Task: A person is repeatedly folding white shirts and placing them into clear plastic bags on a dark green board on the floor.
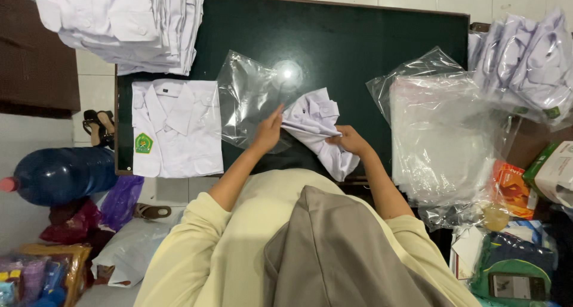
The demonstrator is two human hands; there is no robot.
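A white shirt [317,128], loosely folded, lies in front of me on the dark green board [334,38]. My left hand [268,131] pinches its left edge, right beside a clear plastic bag [245,95] that lies flat on the board. My right hand [349,141] grips the shirt's lower right part. Left of the bag, a folded white shirt with a green badge [176,128] lies flat.
A stack of folded white shirts [128,23] sits at the board's top left. A pile of clear plastic bags [444,140] lies to the right, with bagged shirts [528,59] behind. A blue water jug [62,174], sandals and bags are on the floor at left.
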